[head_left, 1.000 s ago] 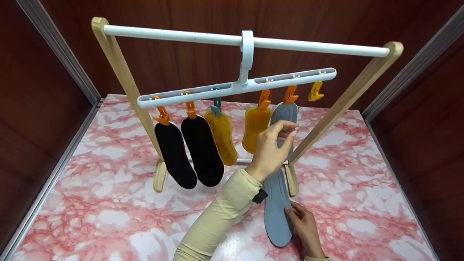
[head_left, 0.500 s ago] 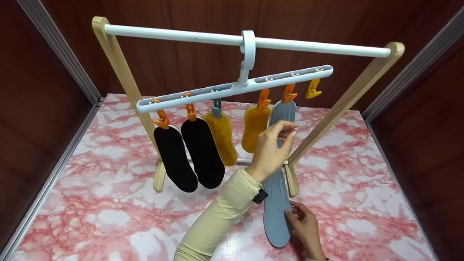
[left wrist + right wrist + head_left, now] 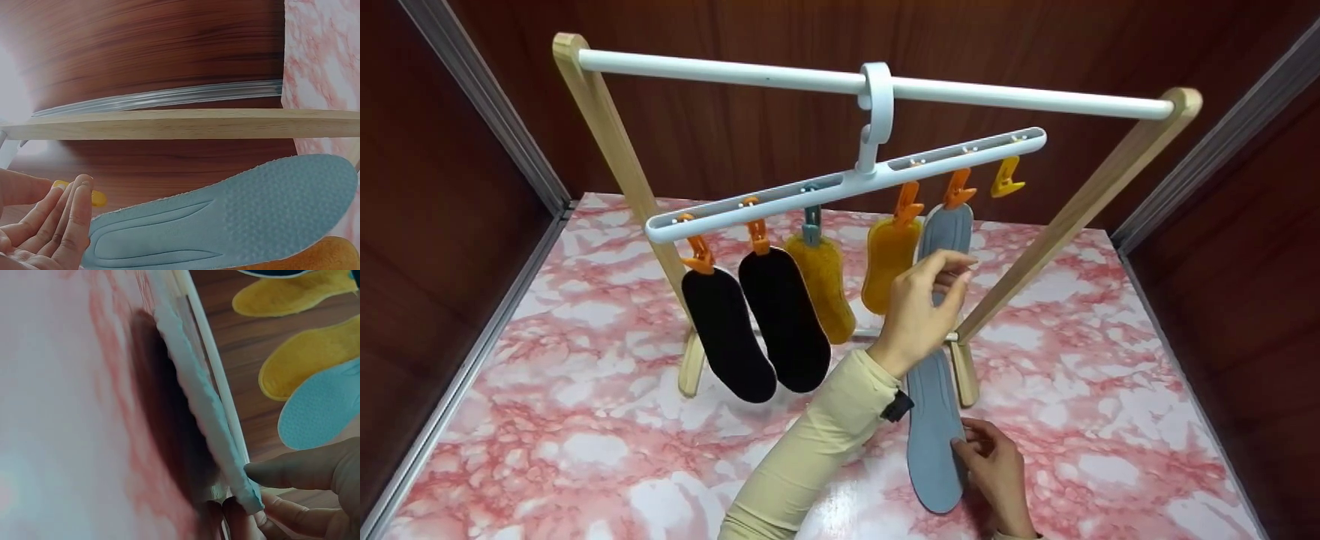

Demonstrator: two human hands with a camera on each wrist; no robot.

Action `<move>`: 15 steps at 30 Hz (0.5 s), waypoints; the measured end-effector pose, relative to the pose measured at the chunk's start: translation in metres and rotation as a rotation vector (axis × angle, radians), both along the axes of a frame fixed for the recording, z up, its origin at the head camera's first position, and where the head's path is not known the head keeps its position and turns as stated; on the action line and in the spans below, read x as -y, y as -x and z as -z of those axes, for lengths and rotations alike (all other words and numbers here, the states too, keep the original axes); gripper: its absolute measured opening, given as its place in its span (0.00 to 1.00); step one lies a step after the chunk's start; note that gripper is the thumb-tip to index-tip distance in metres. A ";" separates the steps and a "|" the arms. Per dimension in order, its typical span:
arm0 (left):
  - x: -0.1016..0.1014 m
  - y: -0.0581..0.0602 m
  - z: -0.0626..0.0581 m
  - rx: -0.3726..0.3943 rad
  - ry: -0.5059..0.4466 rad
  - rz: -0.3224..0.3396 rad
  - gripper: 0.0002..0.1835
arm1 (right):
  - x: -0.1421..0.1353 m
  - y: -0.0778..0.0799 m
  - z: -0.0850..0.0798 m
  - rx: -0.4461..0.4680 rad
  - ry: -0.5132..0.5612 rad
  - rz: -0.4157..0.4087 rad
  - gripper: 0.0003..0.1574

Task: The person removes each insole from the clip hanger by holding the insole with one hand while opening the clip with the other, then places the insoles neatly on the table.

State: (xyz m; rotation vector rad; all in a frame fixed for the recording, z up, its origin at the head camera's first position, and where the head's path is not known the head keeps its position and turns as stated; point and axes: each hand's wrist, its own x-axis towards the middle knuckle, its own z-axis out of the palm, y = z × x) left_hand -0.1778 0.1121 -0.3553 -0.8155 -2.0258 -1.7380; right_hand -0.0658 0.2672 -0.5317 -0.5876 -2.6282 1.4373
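My right hand (image 3: 994,469) pinches the edge of a loose grey-blue insole (image 3: 936,457) low over the table. In the right wrist view this insole (image 3: 197,399) appears edge-on between thumb and fingers. In front of the hanger, my left hand (image 3: 926,311) is raised with bent, relaxed fingers and holds nothing. Behind it hangs another grey insole (image 3: 949,227) from an orange clip (image 3: 958,189), its middle hidden by the hand. A yellow clip (image 3: 1006,178) dangles at the hanger's right end, gripping nothing. In the left wrist view the hanging grey insole (image 3: 270,219) lies beside my fingers.
A white hanger (image 3: 780,199) hooks over the rod (image 3: 720,73) of a wooden-legged rack. Two black insoles (image 3: 784,319) and two yellow insoles (image 3: 891,266) hang from clips. Wooden panels (image 3: 1245,247) enclose the pink marbled table (image 3: 585,450).
The hanger has turned a little: its left end came lower and nearer, its right end rose and went back. The hung insoles shifted with it. Both hands stay nearly still.
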 end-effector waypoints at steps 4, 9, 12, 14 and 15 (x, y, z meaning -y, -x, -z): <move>0.000 0.000 0.000 0.003 0.002 -0.001 0.09 | -0.001 0.000 -0.001 0.025 -0.013 0.004 0.21; 0.000 0.000 0.000 0.000 0.005 -0.005 0.09 | -0.002 0.001 -0.002 0.062 -0.013 0.017 0.21; 0.001 0.000 0.000 0.000 0.010 -0.012 0.08 | -0.003 0.001 -0.001 0.042 -0.040 0.008 0.21; 0.002 0.000 0.000 0.004 0.014 -0.016 0.08 | -0.004 0.001 -0.001 0.024 -0.062 -0.003 0.20; 0.002 0.000 0.001 0.006 0.016 -0.016 0.09 | -0.004 0.001 -0.001 0.017 -0.070 -0.008 0.20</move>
